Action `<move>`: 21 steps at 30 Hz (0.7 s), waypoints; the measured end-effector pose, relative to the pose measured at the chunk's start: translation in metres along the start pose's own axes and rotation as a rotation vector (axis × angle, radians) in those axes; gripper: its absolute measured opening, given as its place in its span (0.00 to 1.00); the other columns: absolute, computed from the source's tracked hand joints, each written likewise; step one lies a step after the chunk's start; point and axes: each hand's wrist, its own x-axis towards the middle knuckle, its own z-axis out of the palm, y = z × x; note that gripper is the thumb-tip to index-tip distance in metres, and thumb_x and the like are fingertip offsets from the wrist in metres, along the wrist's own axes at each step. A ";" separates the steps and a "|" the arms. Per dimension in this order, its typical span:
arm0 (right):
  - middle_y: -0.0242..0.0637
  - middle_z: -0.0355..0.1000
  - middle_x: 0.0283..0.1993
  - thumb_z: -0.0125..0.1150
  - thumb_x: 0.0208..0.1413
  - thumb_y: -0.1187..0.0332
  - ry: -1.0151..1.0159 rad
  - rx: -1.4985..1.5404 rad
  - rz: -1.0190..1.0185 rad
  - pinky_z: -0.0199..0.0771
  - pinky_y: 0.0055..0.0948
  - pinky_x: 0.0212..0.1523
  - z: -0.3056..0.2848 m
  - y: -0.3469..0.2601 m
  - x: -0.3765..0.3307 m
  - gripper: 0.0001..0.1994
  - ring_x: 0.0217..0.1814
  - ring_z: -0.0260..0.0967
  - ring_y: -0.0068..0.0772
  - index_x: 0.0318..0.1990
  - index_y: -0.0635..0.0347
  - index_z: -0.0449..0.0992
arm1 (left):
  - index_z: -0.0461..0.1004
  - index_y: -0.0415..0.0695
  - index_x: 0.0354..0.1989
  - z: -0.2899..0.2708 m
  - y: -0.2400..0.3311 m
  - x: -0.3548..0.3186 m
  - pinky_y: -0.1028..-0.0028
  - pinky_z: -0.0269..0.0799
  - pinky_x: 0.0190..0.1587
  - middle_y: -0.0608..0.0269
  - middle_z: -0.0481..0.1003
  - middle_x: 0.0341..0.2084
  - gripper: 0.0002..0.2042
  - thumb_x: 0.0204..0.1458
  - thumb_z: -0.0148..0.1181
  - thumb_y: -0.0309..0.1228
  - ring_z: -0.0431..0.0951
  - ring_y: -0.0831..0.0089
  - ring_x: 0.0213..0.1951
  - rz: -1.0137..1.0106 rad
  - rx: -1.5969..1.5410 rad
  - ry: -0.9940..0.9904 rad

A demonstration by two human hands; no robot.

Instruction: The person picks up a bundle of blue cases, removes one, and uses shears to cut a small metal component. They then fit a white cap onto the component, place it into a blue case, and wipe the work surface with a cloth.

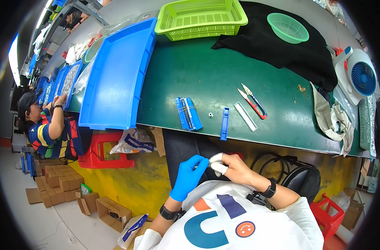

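Note:
My left hand (189,175), in a blue glove, and my bare right hand (236,166), with white covers on some fingertips, meet in front of my chest, below the table edge. The fingers of both are closed in a pinch at a small, thin, metallic-looking piece, too small and too covered to name. Ahead of them on the green table (177,79) lies a narrow blue plastic case (224,125). Left of it are a small silvery cylinder (211,115) and a banded bundle of blue cases (188,114). A white strip (245,116) and red-and-blue-handled scissors (256,104) lie to the right.
A large blue tray (115,79) juts over the table's left edge. Farther back are a lime-green basket (200,30), black cloth (265,46) and a green sieve (288,27). At right stand a fan (356,77) and crumpled cloth (333,121). A co-worker (50,125) sits at left.

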 end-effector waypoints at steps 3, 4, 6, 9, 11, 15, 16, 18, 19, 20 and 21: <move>0.33 0.70 0.27 0.53 0.55 0.70 0.074 -0.101 -0.094 0.67 0.22 0.29 0.000 0.009 0.001 0.07 0.27 0.66 0.20 0.38 0.64 0.72 | 0.73 0.38 0.31 0.001 0.001 0.000 0.82 0.61 0.27 0.69 0.69 0.20 0.07 0.53 0.54 0.30 0.64 0.85 0.24 0.009 -0.014 0.005; 0.33 0.70 0.27 0.53 0.55 0.70 0.111 -0.151 -0.141 0.67 0.22 0.29 0.001 0.011 0.001 0.07 0.27 0.66 0.20 0.38 0.64 0.72 | 0.72 0.38 0.31 0.002 0.002 0.000 0.83 0.59 0.26 0.71 0.68 0.19 0.07 0.53 0.53 0.29 0.62 0.86 0.23 0.014 -0.023 0.010; 0.34 0.70 0.27 0.54 0.54 0.70 0.085 -0.112 -0.110 0.67 0.22 0.29 0.000 0.008 0.001 0.07 0.27 0.66 0.20 0.38 0.64 0.71 | 0.72 0.39 0.30 0.002 0.003 0.000 0.84 0.57 0.25 0.73 0.66 0.19 0.06 0.53 0.53 0.29 0.61 0.87 0.23 0.020 -0.031 0.017; 0.34 0.70 0.28 0.56 0.53 0.70 0.032 -0.034 -0.049 0.66 0.22 0.29 -0.001 0.005 0.001 0.07 0.27 0.67 0.20 0.38 0.64 0.71 | 0.72 0.39 0.30 0.003 0.004 0.000 0.84 0.56 0.24 0.74 0.65 0.19 0.06 0.53 0.53 0.29 0.60 0.87 0.23 -0.002 -0.028 0.010; 0.35 0.70 0.26 0.58 0.51 0.69 0.133 -0.189 -0.175 0.67 0.24 0.28 -0.001 0.003 0.002 0.08 0.26 0.67 0.23 0.36 0.64 0.71 | 0.72 0.39 0.30 0.003 0.005 0.000 0.84 0.56 0.24 0.74 0.65 0.19 0.06 0.53 0.53 0.28 0.60 0.87 0.23 0.002 -0.028 0.015; 0.37 0.70 0.27 0.62 0.48 0.69 0.139 -0.146 -0.155 0.67 0.25 0.28 -0.001 0.004 0.002 0.10 0.26 0.67 0.25 0.35 0.63 0.71 | 0.72 0.39 0.29 0.003 0.004 0.000 0.84 0.55 0.23 0.73 0.65 0.18 0.06 0.53 0.53 0.29 0.60 0.87 0.22 0.014 -0.031 0.025; 0.37 0.71 0.28 0.63 0.47 0.69 0.118 -0.086 -0.113 0.67 0.24 0.28 -0.001 0.004 0.002 0.10 0.26 0.67 0.25 0.34 0.63 0.71 | 0.72 0.39 0.30 0.003 0.003 -0.001 0.84 0.55 0.23 0.73 0.65 0.18 0.07 0.54 0.52 0.30 0.60 0.87 0.22 0.020 -0.034 0.023; 0.35 0.71 0.29 0.63 0.47 0.70 0.168 -0.036 -0.113 0.66 0.22 0.28 -0.004 0.004 0.000 0.10 0.27 0.66 0.22 0.34 0.63 0.71 | 0.71 0.39 0.30 0.002 0.006 -0.001 0.84 0.55 0.23 0.73 0.65 0.18 0.08 0.54 0.51 0.31 0.60 0.87 0.21 0.026 -0.036 0.023; 0.33 0.70 0.30 0.63 0.46 0.71 0.219 0.013 -0.112 0.65 0.19 0.28 -0.006 0.004 -0.001 0.09 0.27 0.65 0.19 0.34 0.63 0.71 | 0.71 0.39 0.30 -0.001 0.009 -0.001 0.85 0.55 0.22 0.73 0.66 0.18 0.09 0.55 0.50 0.32 0.60 0.86 0.21 -0.016 -0.122 -0.021; 0.31 0.70 0.31 0.63 0.46 0.72 0.269 0.062 -0.111 0.64 0.17 0.28 -0.007 0.003 -0.002 0.09 0.27 0.63 0.16 0.34 0.63 0.71 | 0.71 0.39 0.31 -0.004 0.013 -0.002 0.85 0.55 0.22 0.73 0.66 0.18 0.10 0.56 0.49 0.34 0.60 0.86 0.20 -0.058 -0.208 -0.066; 0.31 0.70 0.31 0.63 0.46 0.72 0.268 0.063 -0.111 0.64 0.17 0.28 -0.007 0.000 -0.002 0.09 0.27 0.63 0.16 0.34 0.63 0.71 | 0.71 0.40 0.31 -0.005 0.015 -0.003 0.85 0.55 0.21 0.72 0.66 0.18 0.12 0.57 0.47 0.36 0.60 0.86 0.19 -0.101 -0.294 -0.110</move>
